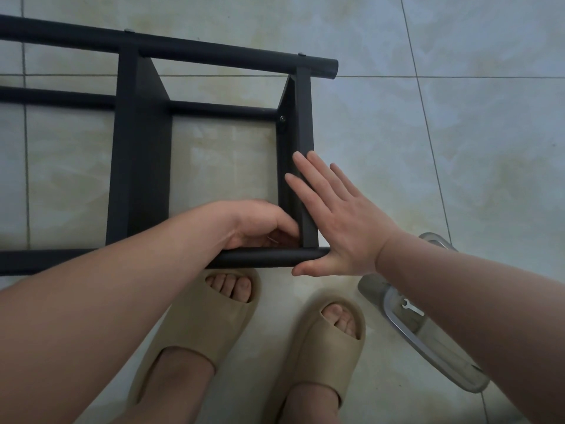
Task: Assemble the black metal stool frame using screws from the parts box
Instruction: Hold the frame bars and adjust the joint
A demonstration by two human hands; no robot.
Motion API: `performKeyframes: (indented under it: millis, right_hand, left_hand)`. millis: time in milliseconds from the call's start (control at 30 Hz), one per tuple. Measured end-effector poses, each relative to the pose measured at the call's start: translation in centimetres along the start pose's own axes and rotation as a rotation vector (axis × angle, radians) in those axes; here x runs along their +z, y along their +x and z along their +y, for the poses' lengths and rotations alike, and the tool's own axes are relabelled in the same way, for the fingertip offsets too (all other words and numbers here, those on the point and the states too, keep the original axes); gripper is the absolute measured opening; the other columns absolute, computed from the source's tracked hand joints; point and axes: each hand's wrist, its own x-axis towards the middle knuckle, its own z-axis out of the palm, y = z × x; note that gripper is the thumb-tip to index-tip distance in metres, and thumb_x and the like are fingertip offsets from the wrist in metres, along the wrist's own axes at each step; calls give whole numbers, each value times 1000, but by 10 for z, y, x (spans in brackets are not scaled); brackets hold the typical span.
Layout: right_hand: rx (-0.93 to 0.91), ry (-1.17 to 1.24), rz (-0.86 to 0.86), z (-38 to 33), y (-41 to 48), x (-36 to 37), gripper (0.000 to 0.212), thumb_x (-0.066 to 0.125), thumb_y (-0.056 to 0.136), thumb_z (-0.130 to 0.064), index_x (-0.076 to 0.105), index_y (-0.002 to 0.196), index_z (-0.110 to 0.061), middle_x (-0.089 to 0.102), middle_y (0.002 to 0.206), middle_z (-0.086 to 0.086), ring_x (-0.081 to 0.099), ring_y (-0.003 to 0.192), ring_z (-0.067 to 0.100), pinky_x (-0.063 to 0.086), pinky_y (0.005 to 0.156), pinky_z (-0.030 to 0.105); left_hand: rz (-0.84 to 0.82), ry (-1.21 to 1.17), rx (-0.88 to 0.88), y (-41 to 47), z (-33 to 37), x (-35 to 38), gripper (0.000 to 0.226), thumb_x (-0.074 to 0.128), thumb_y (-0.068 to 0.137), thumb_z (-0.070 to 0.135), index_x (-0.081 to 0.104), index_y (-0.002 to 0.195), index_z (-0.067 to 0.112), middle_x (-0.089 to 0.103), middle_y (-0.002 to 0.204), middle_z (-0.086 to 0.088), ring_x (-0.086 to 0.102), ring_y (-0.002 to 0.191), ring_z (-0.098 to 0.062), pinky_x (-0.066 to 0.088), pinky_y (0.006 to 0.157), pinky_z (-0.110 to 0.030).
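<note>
The black metal stool frame lies on its side on the tiled floor. My left hand is curled into the inside corner where the near round tube meets the right crossbar. Its fingertips pinch what looks like a small screw, which is mostly hidden. My right hand lies flat with straight fingers against the outside of that crossbar, and its thumb is under the tube's end. A fitted bolt shows higher up on the crossbar.
The clear plastic parts box sits on the floor at the right, partly under my right forearm, with a small flat wrench inside. My feet in beige slippers stand just below the near tube. Pale floor tiles lie all around the frame.
</note>
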Motion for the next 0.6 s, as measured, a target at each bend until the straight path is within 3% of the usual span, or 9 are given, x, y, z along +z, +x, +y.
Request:
performKeyframes:
  millis: [100, 200, 433, 500, 600]
  right_hand:
    - [1, 2, -5, 0, 0, -1, 124, 42, 76, -91, 14, 160, -4, -3, 169, 16, -7, 156, 32, 14, 124, 57]
    - [4, 4, -17, 0, 0, -2, 124, 42, 76, -91, 13, 161, -5, -4, 169, 15, -8, 156, 31, 13, 124, 56]
    - [3, 1, -21, 0, 0, -2, 124, 41, 76, -91, 12, 161, -5, -5, 169, 15, -8, 156, 31, 13, 124, 57]
    - [2, 6, -17, 0, 0, -2, 124, 41, 76, -91, 13, 161, -5, -4, 169, 15, -8, 156, 31, 14, 124, 57]
    - [0, 9, -12, 0, 0, -2, 124, 41, 76, -91, 12, 161, -5, -4, 169, 15, -8, 156, 31, 13, 124, 56]
  left_hand:
    - [42, 53, 72, 3, -1, 0, 14, 63, 88, 2, 77, 90, 4, 74, 89, -16, 71, 84, -25, 56, 84, -38]
    - [17, 46, 68, 3, -3, -3, 28, 62, 87, -1, 80, 70, 13, 73, 76, -9, 71, 73, -18, 55, 70, -29]
    - [25, 26, 36, 1, -1, -1, 15, 63, 86, 3, 76, 94, 1, 74, 94, -18, 70, 90, -29, 53, 93, -43]
    - [53, 70, 61, 1, 0, 1, 16, 65, 86, 5, 75, 97, 0, 75, 95, -19, 71, 87, -29, 54, 90, -41]
    - [61, 88, 95, 3, -2, 0, 22, 62, 87, -1, 77, 75, 9, 72, 77, -13, 70, 72, -21, 55, 74, -33]
